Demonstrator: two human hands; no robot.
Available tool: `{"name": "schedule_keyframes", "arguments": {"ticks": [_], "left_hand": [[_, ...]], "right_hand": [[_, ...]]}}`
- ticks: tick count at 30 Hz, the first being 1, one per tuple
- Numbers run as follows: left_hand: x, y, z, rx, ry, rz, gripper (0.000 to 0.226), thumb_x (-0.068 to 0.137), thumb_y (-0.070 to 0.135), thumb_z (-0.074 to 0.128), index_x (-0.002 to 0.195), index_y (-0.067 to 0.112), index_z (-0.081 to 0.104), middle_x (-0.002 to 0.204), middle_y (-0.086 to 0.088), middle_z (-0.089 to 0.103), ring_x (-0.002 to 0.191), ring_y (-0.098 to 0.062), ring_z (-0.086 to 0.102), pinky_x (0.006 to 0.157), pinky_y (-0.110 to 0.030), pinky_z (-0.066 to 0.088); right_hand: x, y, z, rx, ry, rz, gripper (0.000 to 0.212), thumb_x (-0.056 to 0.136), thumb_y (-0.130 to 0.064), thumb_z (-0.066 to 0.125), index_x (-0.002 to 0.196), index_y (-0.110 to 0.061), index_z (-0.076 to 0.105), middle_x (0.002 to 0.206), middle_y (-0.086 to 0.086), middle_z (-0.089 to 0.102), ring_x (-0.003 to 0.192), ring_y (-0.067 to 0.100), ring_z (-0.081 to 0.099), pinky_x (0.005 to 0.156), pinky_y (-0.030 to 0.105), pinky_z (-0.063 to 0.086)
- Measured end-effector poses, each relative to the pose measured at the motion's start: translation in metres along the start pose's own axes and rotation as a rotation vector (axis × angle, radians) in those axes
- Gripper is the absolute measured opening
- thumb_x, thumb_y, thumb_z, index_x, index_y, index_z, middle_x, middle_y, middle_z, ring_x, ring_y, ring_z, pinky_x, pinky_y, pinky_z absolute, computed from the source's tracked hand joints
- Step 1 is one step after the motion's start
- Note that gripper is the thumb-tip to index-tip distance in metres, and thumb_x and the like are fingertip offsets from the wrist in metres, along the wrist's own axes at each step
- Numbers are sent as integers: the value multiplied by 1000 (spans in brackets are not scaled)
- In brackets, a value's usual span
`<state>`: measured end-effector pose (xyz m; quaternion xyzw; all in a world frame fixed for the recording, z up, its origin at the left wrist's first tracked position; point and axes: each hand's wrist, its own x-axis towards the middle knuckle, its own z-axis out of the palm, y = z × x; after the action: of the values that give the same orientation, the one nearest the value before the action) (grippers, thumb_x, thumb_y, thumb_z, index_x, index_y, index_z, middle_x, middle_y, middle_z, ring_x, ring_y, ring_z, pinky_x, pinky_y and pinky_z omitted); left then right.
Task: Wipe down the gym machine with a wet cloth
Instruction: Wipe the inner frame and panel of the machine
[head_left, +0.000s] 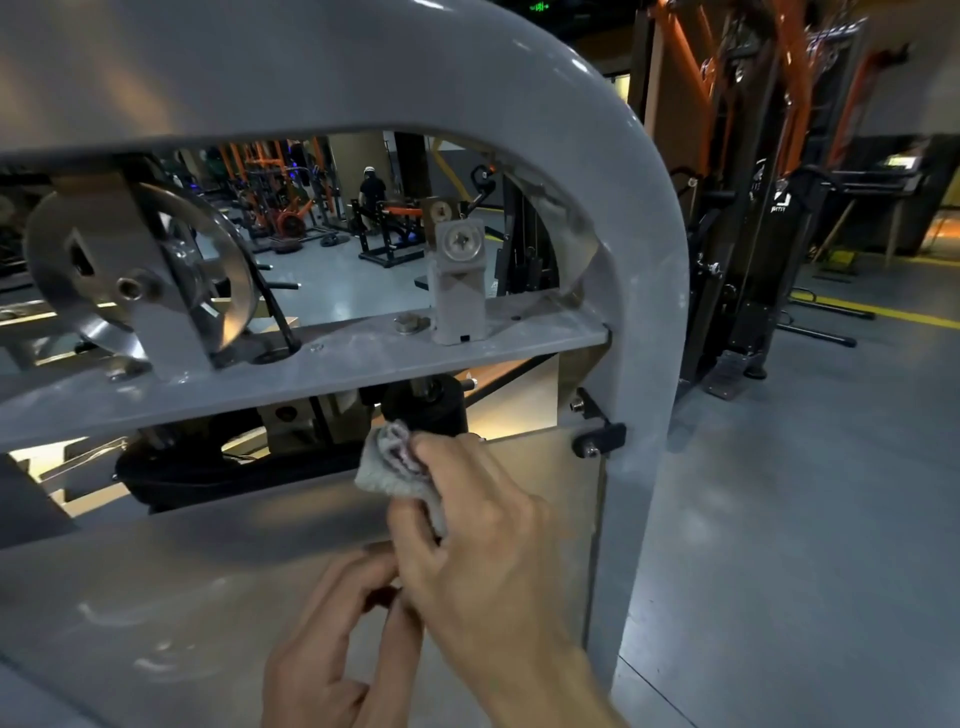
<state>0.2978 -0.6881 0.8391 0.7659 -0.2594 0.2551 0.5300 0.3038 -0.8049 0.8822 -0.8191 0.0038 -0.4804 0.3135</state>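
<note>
Grey gym machine frame (597, 135) filled most of the view, a thick arched tube curving over the top and down the right side. Flat grey crossbar (332, 369) ran across inside the arch, dusty and smeared on top. Below it a pale panel (171, 582) covered the lower part of the frame, with wet-looking streaks at lower left. Metal pulley wheel (150, 275) sat above the crossbar at left, a black cable running down from it through a hole in the bar. Small grey block with a large screw (460, 283) stood upright on the crossbar further right. Black cylinder (428, 410) hung just under the bar. Black bracket (597, 439) was bolted to the right upright. Orange and black machines (748, 171) stood behind at right on a grey floor with a yellow line (883, 312); a person in dark clothes (371, 189) was visible far back through the arch. Right hand (483, 525) had its fingers curled round a bunched grey cloth (395, 467), holding it at the panel's top edge, just below the black cylinder. Left hand (332, 639) sat right under the right hand, fingers curled up against it; cannot tell whether it gripped the cloth's lower end or nothing.
</note>
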Motion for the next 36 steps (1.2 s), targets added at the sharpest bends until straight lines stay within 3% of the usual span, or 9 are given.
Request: {"name": "schedule_keyframes", "arguments": {"ticks": [4, 7, 10, 16, 21, 25, 28, 31, 36], "left_hand": [[0, -1, -4, 3, 45, 8, 20, 86, 16, 66, 96, 33, 72, 98, 5, 74, 84, -11, 70, 79, -9, 49], [-3, -3, -4, -15, 40, -19, 14, 90, 34, 61, 98, 30, 72, 102, 2, 72, 85, -14, 69, 77, -16, 50], [-6, -2, 1, -32, 27, -20, 17, 89, 37, 59, 99, 31, 72, 101, 2, 71, 81, -15, 68, 75, -20, 51], [-9, 2, 13, -59, -6, -3, 12, 90, 22, 66, 95, 31, 71, 99, 1, 72, 84, -16, 68, 78, -22, 53], [-14, 3, 16, -37, -36, -58, 12, 89, 24, 65, 94, 32, 71, 98, 5, 71, 80, -12, 68, 76, -9, 46], [-20, 2, 20, -25, -53, -86, 19, 86, 18, 63, 96, 31, 72, 100, 5, 71, 81, -15, 69, 79, -11, 47], [-21, 0, 19, -29, -55, -86, 13, 88, 24, 64, 96, 30, 72, 101, 4, 71, 81, -16, 69, 78, -18, 50], [-22, -4, 14, -40, -42, -84, 18, 89, 37, 59, 98, 27, 72, 101, 3, 71, 83, -16, 69, 79, -26, 53], [-22, -10, 8, -35, -12, -85, 19, 90, 38, 58, 97, 26, 72, 99, 2, 72, 81, -15, 69, 77, -30, 53]], "right_hand": [[0, 25, -16, 13, 57, -12, 24, 86, -24, 59, 109, -27, 66, 96, -12, 66, 69, 14, 61, 55, 32, 51], [0, 51, -35, -59, 235, 77, 19, 86, -20, 61, 103, -24, 68, 92, -12, 66, 70, 11, 58, 57, 29, 48], [-8, 46, -21, -17, 229, 14, 24, 86, -11, 66, 110, -14, 70, 93, -6, 65, 71, 8, 57, 61, 18, 49], [-29, 39, -5, 82, 75, -37, 41, 84, -11, 63, 121, -28, 62, 95, -10, 64, 67, 15, 60, 54, 35, 52], [-69, 84, -45, 62, 140, 77, 24, 97, -35, 61, 120, -37, 60, 102, -17, 66, 75, 12, 65, 64, 27, 54], [-72, 103, -69, 71, 152, 229, 23, 103, -50, 48, 115, -37, 62, 105, -20, 60, 89, 8, 62, 76, 7, 42], [-53, 107, -72, 62, 155, 195, 16, 97, -24, 60, 111, -19, 68, 106, -8, 56, 94, 2, 58, 76, 5, 40], [-41, 110, -65, 34, 124, 145, 27, 86, 0, 64, 110, -11, 69, 106, -3, 60, 96, 3, 58, 78, 7, 41], [-45, 115, -48, -24, 209, 121, 23, 88, -8, 59, 107, -6, 71, 100, 0, 64, 86, 6, 57, 76, 5, 41]]}}
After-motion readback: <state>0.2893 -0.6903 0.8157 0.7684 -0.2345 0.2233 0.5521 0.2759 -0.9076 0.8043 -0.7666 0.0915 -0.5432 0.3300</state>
